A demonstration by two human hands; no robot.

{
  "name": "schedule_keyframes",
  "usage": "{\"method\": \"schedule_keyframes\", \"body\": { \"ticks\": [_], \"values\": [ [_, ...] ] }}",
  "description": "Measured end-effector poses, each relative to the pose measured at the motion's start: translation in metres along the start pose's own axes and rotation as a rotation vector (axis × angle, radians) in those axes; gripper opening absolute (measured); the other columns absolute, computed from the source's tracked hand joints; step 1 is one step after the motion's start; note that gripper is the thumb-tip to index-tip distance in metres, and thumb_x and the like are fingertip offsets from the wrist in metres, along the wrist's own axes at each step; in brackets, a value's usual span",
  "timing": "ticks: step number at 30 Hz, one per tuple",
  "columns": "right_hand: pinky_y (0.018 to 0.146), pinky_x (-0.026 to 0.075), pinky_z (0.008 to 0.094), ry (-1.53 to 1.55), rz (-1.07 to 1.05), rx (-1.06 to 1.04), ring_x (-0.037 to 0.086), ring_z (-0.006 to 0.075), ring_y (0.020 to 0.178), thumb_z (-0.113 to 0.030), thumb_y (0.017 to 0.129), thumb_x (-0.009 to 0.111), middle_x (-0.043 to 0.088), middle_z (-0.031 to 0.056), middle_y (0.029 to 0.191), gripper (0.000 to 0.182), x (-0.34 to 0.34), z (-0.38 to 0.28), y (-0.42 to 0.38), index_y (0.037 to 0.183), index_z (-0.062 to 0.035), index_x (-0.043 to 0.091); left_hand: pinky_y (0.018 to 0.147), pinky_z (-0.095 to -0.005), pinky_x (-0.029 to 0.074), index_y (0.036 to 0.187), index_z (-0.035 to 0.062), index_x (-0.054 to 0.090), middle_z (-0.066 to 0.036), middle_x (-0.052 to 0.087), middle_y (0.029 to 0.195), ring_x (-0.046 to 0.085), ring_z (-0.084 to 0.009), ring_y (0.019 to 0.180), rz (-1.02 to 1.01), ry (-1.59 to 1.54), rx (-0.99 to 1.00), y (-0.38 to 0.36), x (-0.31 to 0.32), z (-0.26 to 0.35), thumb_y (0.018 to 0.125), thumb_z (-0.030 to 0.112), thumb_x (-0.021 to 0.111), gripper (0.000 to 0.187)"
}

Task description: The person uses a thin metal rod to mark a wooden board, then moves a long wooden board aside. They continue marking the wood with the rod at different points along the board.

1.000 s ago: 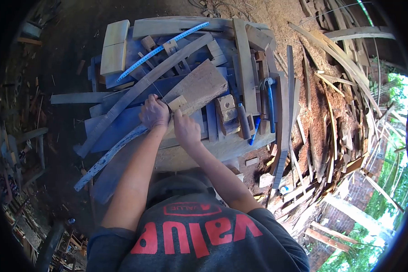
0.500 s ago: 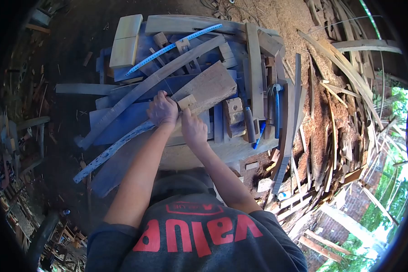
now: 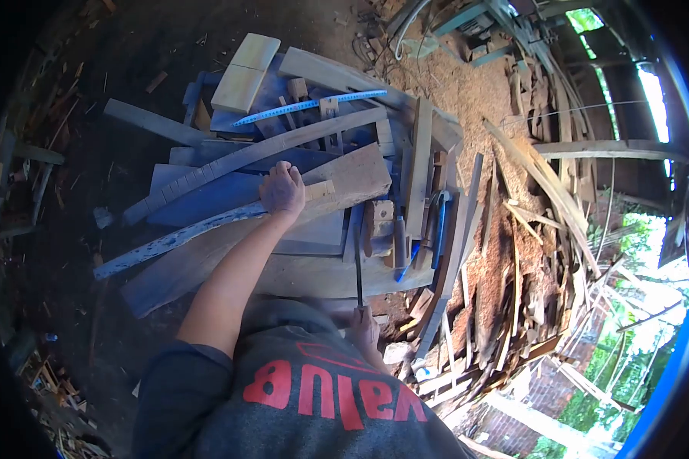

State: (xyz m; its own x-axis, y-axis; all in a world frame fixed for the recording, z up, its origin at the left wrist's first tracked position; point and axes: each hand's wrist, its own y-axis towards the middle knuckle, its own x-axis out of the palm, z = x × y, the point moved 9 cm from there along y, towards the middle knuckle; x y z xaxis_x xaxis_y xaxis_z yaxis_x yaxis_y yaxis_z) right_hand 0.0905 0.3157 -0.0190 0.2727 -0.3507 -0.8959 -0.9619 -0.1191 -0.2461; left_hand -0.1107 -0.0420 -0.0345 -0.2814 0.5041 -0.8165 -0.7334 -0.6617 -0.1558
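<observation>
My left hand (image 3: 283,190) is closed around one end of a small pale wooden piece (image 3: 319,190), and the fingers hide part of it. The piece lies on a thick wooden block (image 3: 358,172) with a rough edge. Close to my body, my right hand (image 3: 364,329) is wrapped around the lower end of a long, thin, dark tool (image 3: 358,271). That tool points away from me, and its exact kind cannot be made out. Right of the thick block sits a small block with holes (image 3: 379,228), with a wooden-handled tool (image 3: 400,241) beside it.
A blue-handled hammer (image 3: 441,226) and a blue pen-like item (image 3: 407,262) lie at the bench's right. A measuring tape strip (image 3: 310,106) crosses the boards behind. A long curved wooden strip (image 3: 253,151) spans the bench. Sawdust (image 3: 444,84) and scrap wood cover the ground right.
My right hand has drawn back from the small wooden piece towards my body, and the long dark tool now shows in it. My left hand stays by the piece. The view has shifted.
</observation>
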Motion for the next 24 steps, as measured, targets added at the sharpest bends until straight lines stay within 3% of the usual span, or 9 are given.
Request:
{"method": "schedule_keyframes", "body": {
  "ticks": [4, 6, 7, 9, 12, 17, 20, 24],
  "values": [
    [0.058, 0.046, 0.0522, 0.132, 0.175, -0.005, 0.061, 0.0438, 0.067, -0.020, 0.095, 0.052, 0.064, 0.0212, 0.076, 0.018, -0.005, -0.017, 0.022, 0.092, -0.0030, 0.048, 0.081, -0.0487, 0.044, 0.108, 0.0127, 0.054, -0.014, 0.060, 0.104, 0.059, -0.0326, 0.095, 0.098, -0.215, 0.129, -0.002, -0.018, -0.007, 0.090, 0.038, 0.055, 0.030],
    [0.058, 0.045, 0.0522, 0.179, 0.157, 0.012, 0.061, 0.0440, 0.069, -0.021, 0.095, 0.052, 0.063, 0.0214, 0.076, 0.018, -0.004, -0.023, 0.024, 0.092, -0.0032, 0.048, 0.084, -0.0497, 0.042, 0.113, 0.0106, 0.053, -0.016, 0.057, 0.107, 0.056, -0.0342, 0.099, -0.009, -0.222, 0.325, -0.012, -0.031, -0.002, 0.089, 0.041, 0.057, 0.039],
    [0.059, 0.045, 0.0519, 0.161, 0.137, 0.014, 0.061, 0.0439, 0.069, -0.021, 0.095, 0.052, 0.063, 0.0216, 0.076, 0.018, -0.003, -0.027, 0.025, 0.092, -0.0032, 0.048, 0.084, -0.0497, 0.042, 0.113, 0.0106, 0.053, -0.016, 0.057, 0.107, 0.056, -0.0342, 0.099, 0.004, -0.223, 0.332, -0.018, -0.046, -0.012, 0.089, 0.041, 0.057, 0.039],
    [0.061, 0.045, 0.0513, 0.144, 0.113, 0.007, 0.061, 0.0439, 0.072, -0.021, 0.095, 0.052, 0.063, 0.0216, 0.076, 0.018, 0.003, -0.026, 0.026, 0.091, -0.0031, 0.048, 0.087, -0.0489, 0.040, 0.121, 0.0109, 0.052, -0.013, 0.056, 0.108, 0.054, -0.0330, 0.101, -0.094, -0.071, 0.505, -0.038, -0.065, -0.026, 0.085, 0.041, 0.062, 0.048],
    [0.061, 0.045, 0.0512, 0.178, 0.112, 0.029, 0.061, 0.0438, 0.072, -0.020, 0.095, 0.052, 0.064, 0.0208, 0.076, 0.018, 0.012, -0.018, 0.018, 0.091, -0.0030, 0.049, 0.088, -0.0464, 0.039, 0.127, 0.0135, 0.051, -0.011, 0.055, 0.105, 0.053, -0.0302, 0.100, -0.028, -0.001, 0.634, -0.058, -0.093, -0.051, 0.083, 0.035, 0.066, 0.051],
    [0.061, 0.046, 0.0507, 0.222, 0.050, 0.045, 0.062, 0.0447, 0.077, -0.026, 0.094, 0.051, 0.064, 0.0226, 0.081, 0.020, 0.020, -0.014, 0.004, 0.102, -0.0079, 0.053, 0.084, -0.0411, 0.041, 0.122, 0.0164, 0.059, -0.008, 0.054, 0.101, 0.053, -0.0273, 0.096, 0.003, -0.026, 0.604, -0.058, -0.097, -0.061, 0.078, 0.023, 0.071, 0.045],
    [0.059, 0.045, 0.0511, 0.168, 0.095, -0.022, 0.061, 0.0433, 0.071, -0.021, 0.095, 0.053, 0.065, 0.0203, 0.080, 0.017, 0.026, -0.006, 0.000, 0.093, -0.0041, 0.052, 0.083, -0.0401, 0.042, 0.119, 0.0179, 0.061, -0.007, 0.054, 0.097, 0.053, -0.0265, 0.092, -0.012, -0.054, 0.586, -0.059, -0.089, -0.042, 0.076, 0.021, 0.073, 0.045],
    [0.058, 0.045, 0.0513, 0.252, 0.137, 0.008, 0.061, 0.0434, 0.071, -0.021, 0.095, 0.053, 0.064, 0.0210, 0.079, 0.017, 0.014, -0.017, 0.000, 0.093, -0.0045, 0.051, 0.083, -0.0413, 0.041, 0.118, 0.0154, 0.061, -0.008, 0.052, 0.099, 0.052, -0.0272, 0.095, -0.114, -0.107, 0.570, -0.063, -0.059, 0.005, 0.073, 0.022, 0.075, 0.047]
  ]
}}
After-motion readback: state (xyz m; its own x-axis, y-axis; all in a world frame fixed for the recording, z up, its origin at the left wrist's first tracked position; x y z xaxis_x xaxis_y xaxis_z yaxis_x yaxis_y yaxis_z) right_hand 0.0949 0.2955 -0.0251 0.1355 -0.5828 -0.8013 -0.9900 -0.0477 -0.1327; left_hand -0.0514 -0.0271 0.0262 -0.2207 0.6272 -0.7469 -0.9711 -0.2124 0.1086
